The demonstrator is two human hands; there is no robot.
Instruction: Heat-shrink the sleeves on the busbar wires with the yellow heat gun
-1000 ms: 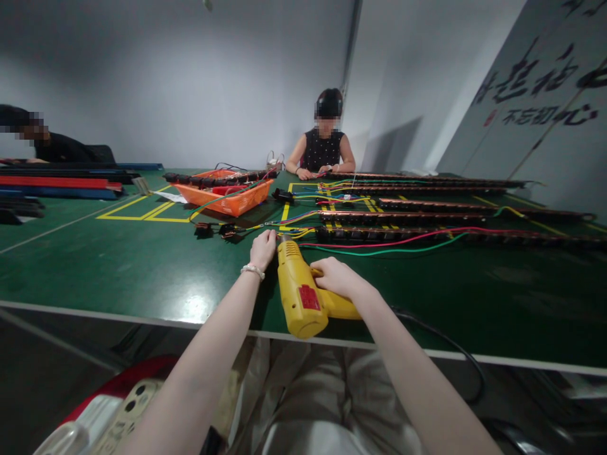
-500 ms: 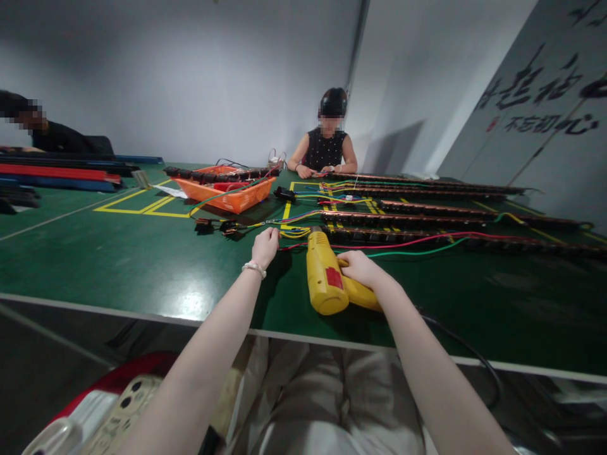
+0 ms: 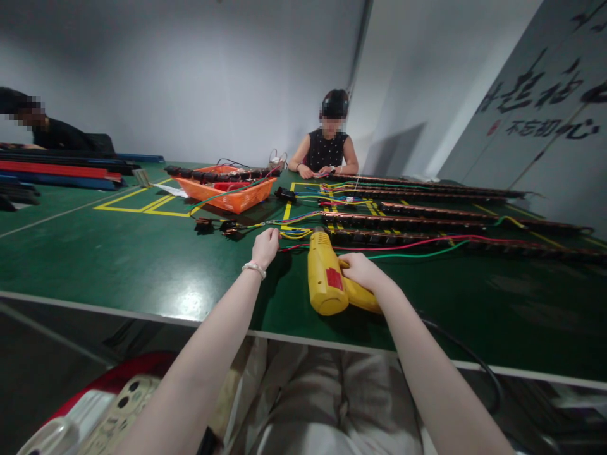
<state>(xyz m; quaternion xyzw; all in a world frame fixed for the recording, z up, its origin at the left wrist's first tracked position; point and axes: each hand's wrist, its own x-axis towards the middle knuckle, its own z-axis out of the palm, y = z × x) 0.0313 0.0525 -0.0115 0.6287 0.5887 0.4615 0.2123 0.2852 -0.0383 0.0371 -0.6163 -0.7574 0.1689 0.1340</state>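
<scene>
My right hand (image 3: 359,270) is closed round the handle of a yellow heat gun (image 3: 323,276) with a red label, its nozzle pointing away at the coloured wires (image 3: 296,234) of a long dark strip (image 3: 374,238). My left hand (image 3: 265,245) is closed in a pinch on those wires just left of the nozzle, a pale bracelet on its wrist. A black cord (image 3: 467,356) runs from the gun off the table's near edge.
Several more long strips with wires (image 3: 427,208) lie on the green table (image 3: 118,265) to the right. An orange tray (image 3: 227,189) sits at the middle back. A person sits across the table (image 3: 327,148); another at far left (image 3: 52,136) beside red and blue rails.
The heat gun has moved right and away from me, from the table's near edge toward the strip's wires. My left hand has stayed on the wires.
</scene>
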